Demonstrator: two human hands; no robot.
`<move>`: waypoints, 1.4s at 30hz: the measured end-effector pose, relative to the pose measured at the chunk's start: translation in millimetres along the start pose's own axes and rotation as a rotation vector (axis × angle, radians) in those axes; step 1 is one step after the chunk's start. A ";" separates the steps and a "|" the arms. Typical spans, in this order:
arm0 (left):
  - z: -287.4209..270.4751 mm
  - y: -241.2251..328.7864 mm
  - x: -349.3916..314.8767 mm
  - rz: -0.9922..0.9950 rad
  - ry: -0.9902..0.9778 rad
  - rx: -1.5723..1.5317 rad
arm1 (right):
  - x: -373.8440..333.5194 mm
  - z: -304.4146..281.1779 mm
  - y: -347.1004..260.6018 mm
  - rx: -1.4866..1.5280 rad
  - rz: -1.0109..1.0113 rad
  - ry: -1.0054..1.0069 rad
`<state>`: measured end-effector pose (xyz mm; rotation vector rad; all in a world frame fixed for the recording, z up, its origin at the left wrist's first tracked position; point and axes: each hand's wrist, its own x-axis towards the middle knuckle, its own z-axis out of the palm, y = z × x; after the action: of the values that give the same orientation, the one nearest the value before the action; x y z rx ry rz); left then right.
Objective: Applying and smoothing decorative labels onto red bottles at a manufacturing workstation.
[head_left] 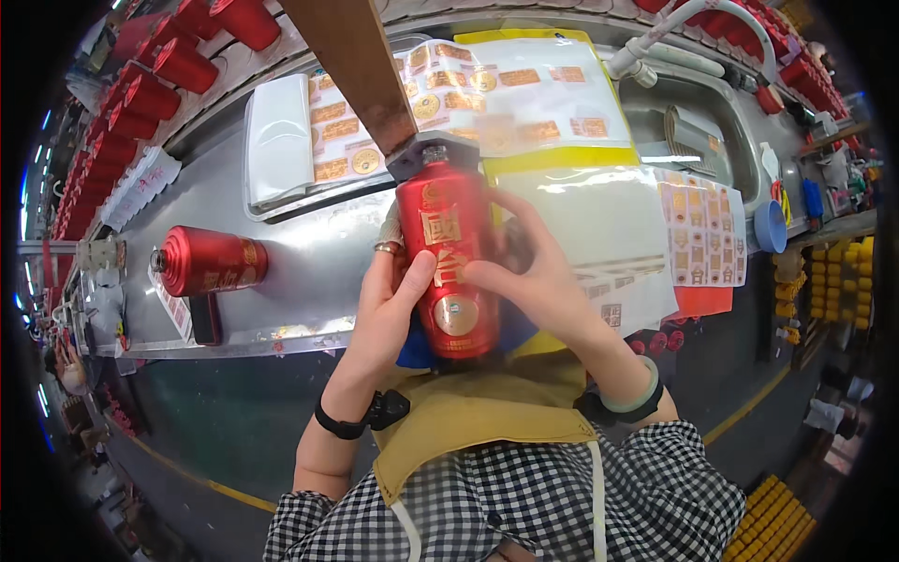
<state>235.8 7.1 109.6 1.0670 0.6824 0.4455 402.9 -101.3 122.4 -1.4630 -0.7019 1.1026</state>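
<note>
A red bottle [449, 220] with gold characters and a round gold emblem is held in front of me, its dark neck pointing away. My left hand [389, 286] wraps its left side, thumb on the front. From the right, my right hand [538, 276] grips it, thumb pressed beside the gold lettering. The fingers behind the bottle are hidden. Beyond it lie sheets of gold decals [506, 84] on a tray. A second red bottle [211, 260] lies on its side on the metal bench at the left, next to a dark phone-like object [205, 318].
A brown post [351, 66] slants down to a bracket near the bottle's neck. A sink [688, 122] with a white tap [688, 19] stands at the back right, a blue cup [771, 227] near it. Rows of red bottles [150, 98] line the left. More decal sheets [698, 229] lie right.
</note>
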 end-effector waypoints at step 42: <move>35.2 4.9 17.3 0.151 0.037 0.167 | 15.7 -9.7 -7.5 -0.131 0.008 0.155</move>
<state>272.8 -2.5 120.0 1.2767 0.6830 0.5463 419.0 -89.8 125.3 -1.6447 -0.6685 0.9521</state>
